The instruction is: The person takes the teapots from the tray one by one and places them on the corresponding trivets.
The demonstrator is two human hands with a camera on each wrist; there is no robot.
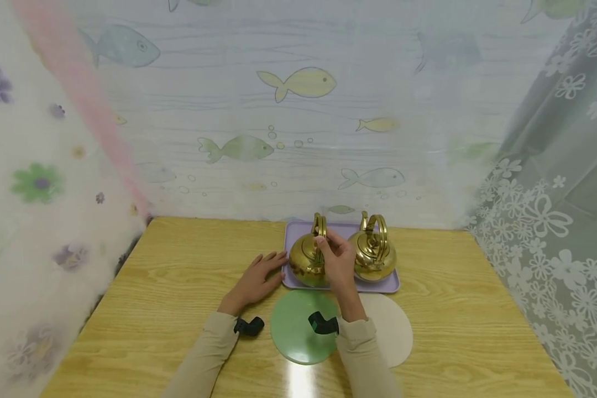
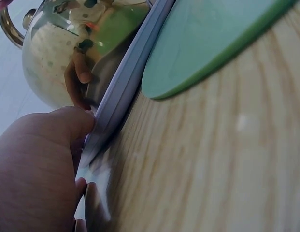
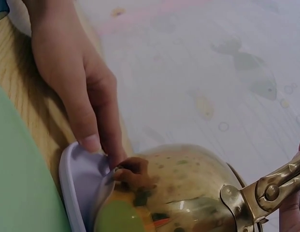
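A lilac tray (image 1: 292,232) bears two shiny brass kettles near the far edge of the table. My right hand (image 1: 340,264) grips the upright handle (image 3: 278,191) of the left kettle (image 1: 302,264), thumb on the near side. The right kettle (image 1: 375,261) stands just beside that hand, its handle raised. My left hand (image 1: 258,279) lies at the tray's left edge with its fingers extended. In the left wrist view the thumb (image 2: 67,123) touches the tray rim close to the kettle's base. The left kettle's polished side mirrors the hand.
In front of the tray lie a round green mat (image 1: 298,329) and a round cream mat (image 1: 395,331), partly under my right forearm. The wooden table (image 1: 189,254) meets a fish-print curtain (image 1: 298,127) behind the tray. Flowered curtains hang at both sides.
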